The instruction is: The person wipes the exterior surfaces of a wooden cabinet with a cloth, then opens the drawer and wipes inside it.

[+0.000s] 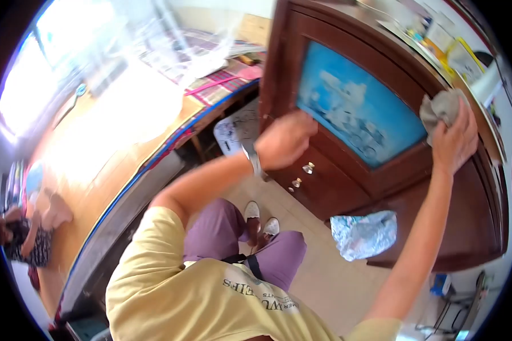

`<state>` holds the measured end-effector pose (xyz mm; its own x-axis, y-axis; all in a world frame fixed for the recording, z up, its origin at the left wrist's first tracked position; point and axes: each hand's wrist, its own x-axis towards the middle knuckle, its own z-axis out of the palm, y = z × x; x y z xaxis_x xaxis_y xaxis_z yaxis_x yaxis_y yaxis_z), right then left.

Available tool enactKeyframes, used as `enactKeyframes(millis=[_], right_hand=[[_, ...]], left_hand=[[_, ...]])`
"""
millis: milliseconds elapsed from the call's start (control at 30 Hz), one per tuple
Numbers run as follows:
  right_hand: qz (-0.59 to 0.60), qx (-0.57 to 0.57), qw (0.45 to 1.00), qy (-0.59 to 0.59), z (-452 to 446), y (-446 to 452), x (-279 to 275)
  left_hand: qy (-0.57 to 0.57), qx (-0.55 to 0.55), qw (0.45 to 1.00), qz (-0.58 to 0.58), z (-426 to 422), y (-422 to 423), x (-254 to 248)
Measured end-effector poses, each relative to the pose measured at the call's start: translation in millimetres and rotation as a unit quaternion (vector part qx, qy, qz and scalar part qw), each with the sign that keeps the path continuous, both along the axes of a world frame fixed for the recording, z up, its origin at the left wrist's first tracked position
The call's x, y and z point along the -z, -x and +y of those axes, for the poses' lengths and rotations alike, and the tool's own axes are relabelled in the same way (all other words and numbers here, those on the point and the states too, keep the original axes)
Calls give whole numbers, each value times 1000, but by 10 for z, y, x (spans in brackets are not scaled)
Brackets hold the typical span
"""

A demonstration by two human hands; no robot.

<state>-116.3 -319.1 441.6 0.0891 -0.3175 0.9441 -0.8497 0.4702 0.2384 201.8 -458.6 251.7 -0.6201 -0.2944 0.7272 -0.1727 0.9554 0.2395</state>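
My right hand (454, 136) is closed round a bunched beige cloth (440, 108), pressed against the upper right edge of a dark brown wooden cabinet (335, 173). A door with a blue picture panel (352, 96) fills the cabinet's front between my hands. My left hand (290, 139), with a watch (252, 159) on its wrist, is closed near the panel's lower left corner. Its fingers are curled, slightly blurred, and what they grip, if anything, is hidden. Two shiny knobs, one clear (308, 167) and one lower (296, 182), sit below that hand.
A crumpled blue-white plastic bag (364, 234) hangs at the cabinet's lower side. Several items, including a yellow-edged bag (466, 59), crowd the cabinet top. A wooden bed platform (96, 170) with a blue edge is at left, where another person (31, 233) sits. Tiled floor (318, 278) lies below.
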Motion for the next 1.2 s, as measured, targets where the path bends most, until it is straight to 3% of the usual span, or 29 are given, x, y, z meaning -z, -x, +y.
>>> enactKeyframes(millis=[67,133,200,233,300,400,533,567,667,700,800,867,933,1000,1033,1200], right_hand=[[22,-4,1000,11,-16,-28,-5],[26,-20,999,22,-11,14,27],[23,-14,999,28,-14,-7,33],[17,-19,999,30,-25,-16,38],[12,-19,999,35,-41,-35,41],[-5,-44,997,60,-132,-126,73],[-5,-69,997,18,-574,-412,200],[-6,-63,998,12,-767,-574,260],[-3,-80,997,-10,-1235,-951,394],[-18,-96,995,-18,-1344,-1074,389],[-21,-110,992,-62,-1577,-1387,363],[41,-160,975,-146,-1714,-1494,396],[55,-203,966,-153,-1783,-1449,447],[70,-251,952,-159,-1691,-1474,408],[66,-256,950,-169,-1557,-1379,376],[87,-227,956,-162,-627,-706,262]], left_hand=[[124,-74,985,99,-299,191,-850],[199,-56,956,210,-596,454,-1526],[170,-77,960,209,-767,548,-1954],[169,-71,959,214,-844,597,-1957],[170,-182,962,113,-991,671,-1888],[163,-149,955,196,-1122,731,-1836],[53,-77,989,117,-1175,543,-2084],[-13,-160,987,0,-1072,499,-2261],[51,-167,984,42,-1072,552,-2259],[15,-190,981,-27,-963,509,-2349],[6,-149,989,-2,-989,530,-2329],[-20,-132,991,-12,-1001,555,-2310],[5,-110,993,45,-1077,606,-2224],[-20,-117,993,17,-1095,629,-2208],[20,-139,990,26,-1089,651,-2166],[56,-226,972,-19,-923,638,-2134]])
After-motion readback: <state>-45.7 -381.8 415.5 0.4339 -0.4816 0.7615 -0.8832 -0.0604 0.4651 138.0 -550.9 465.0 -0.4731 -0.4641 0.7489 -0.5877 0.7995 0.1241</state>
